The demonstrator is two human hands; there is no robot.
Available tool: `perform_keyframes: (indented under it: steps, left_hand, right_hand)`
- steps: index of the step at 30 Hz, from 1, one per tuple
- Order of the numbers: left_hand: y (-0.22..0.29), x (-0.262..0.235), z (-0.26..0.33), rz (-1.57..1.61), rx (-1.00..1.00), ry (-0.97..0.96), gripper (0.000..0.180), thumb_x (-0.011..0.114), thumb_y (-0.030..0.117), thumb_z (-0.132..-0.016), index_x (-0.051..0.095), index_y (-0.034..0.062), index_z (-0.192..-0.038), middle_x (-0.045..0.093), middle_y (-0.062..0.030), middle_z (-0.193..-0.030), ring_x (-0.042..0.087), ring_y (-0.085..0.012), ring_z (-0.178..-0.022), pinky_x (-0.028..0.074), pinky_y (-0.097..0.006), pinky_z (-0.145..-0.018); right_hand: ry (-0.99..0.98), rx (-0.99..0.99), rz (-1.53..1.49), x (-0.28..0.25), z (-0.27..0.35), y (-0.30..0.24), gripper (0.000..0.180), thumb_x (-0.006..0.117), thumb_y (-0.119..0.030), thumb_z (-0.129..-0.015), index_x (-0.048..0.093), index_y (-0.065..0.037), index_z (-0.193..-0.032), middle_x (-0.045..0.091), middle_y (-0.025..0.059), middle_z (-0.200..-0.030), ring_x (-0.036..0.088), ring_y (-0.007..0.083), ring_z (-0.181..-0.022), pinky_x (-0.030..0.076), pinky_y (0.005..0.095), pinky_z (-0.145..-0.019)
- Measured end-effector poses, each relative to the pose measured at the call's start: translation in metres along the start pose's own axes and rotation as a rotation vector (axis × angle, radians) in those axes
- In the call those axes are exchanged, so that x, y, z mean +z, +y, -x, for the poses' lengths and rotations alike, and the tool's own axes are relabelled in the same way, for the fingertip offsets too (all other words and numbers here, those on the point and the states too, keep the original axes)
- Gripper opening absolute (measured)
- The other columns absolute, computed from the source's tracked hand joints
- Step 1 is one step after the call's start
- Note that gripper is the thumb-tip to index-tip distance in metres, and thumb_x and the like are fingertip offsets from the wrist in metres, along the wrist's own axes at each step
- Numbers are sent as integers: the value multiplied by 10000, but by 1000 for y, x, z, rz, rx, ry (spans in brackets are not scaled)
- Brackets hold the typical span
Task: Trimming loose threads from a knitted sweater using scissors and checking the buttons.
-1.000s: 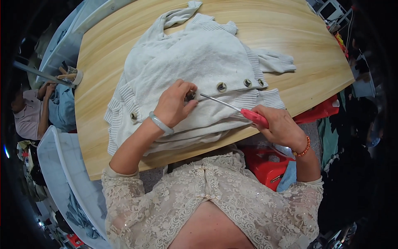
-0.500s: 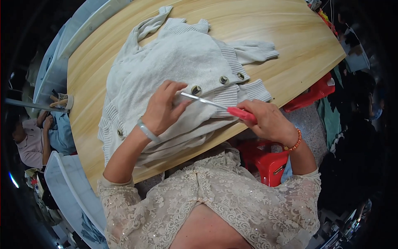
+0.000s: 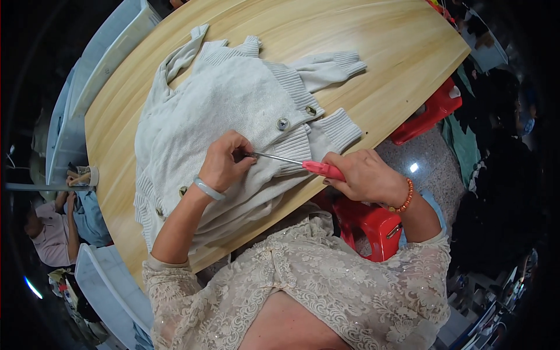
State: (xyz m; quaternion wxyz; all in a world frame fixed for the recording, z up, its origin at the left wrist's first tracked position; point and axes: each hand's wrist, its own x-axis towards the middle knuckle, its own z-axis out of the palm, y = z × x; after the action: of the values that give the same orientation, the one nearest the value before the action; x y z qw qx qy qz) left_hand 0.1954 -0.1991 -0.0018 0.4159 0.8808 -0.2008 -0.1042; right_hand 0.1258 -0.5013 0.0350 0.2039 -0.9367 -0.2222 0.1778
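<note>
A cream knitted cardigan (image 3: 221, 99) with large dark buttons lies spread on the wooden table. My left hand (image 3: 224, 160), with a pale bangle at the wrist, is closed in a pinch on its button edge. The button under those fingers is hidden. My right hand (image 3: 370, 175) grips the pink handle of a slim metal-shafted tool (image 3: 279, 158); whether it is a screwdriver or closed scissors I cannot tell. Its tip reaches my left fingertips. Another button (image 3: 283, 124) shows just beyond the shaft.
The table (image 3: 350, 29) has its near edge under the cardigan's hem. A small cup of tools (image 3: 87, 176) sits at the left edge. Pale plastic bins (image 3: 105, 64) line the left side. Red stools (image 3: 373, 224) stand below the table. Another person (image 3: 52, 233) is at far left.
My left hand has closed from a loose, parted pose into a pinch on the cardigan. The tool's tip has come down to those fingers. The whole view has shifted a little.
</note>
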Motion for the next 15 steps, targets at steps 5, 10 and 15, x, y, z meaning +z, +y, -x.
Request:
perform_keyframes:
  steps: [5, 10, 15]
  left_hand:
    - [7, -1, -8, -268, 153, 40, 160, 764, 129, -784, 661, 37, -864, 598, -111, -877, 576, -292, -810, 481, -381, -732]
    - [43, 31, -54, -155, 248, 70, 271, 754, 181, -808, 646, 58, -1024, 596, -152, -985, 600, -342, -881, 494, -421, -783]
    - [25, 43, -77, -245, 181, -86, 187, 755, 47, -748, 650, 12, -900, 605, -105, -854, 596, -209, -716, 503, -313, -683]
  right_hand:
    - [190, -41, -147, -1, 18, 21, 266, 648, -276, -901, 547, -86, -1058, 641, 179, -776, 634, 410, -777, 490, 493, -690]
    - [263, 73, -103, -1, 38, 35, 276, 644, -276, -906, 551, -88, -1086, 650, 187, -805, 639, 408, -798, 494, 496, -704]
    - [207, 187, -14, -3, 45, 37, 302, 644, -307, -903, 553, -86, -1087, 654, 207, -804, 646, 409, -811, 500, 500, -725]
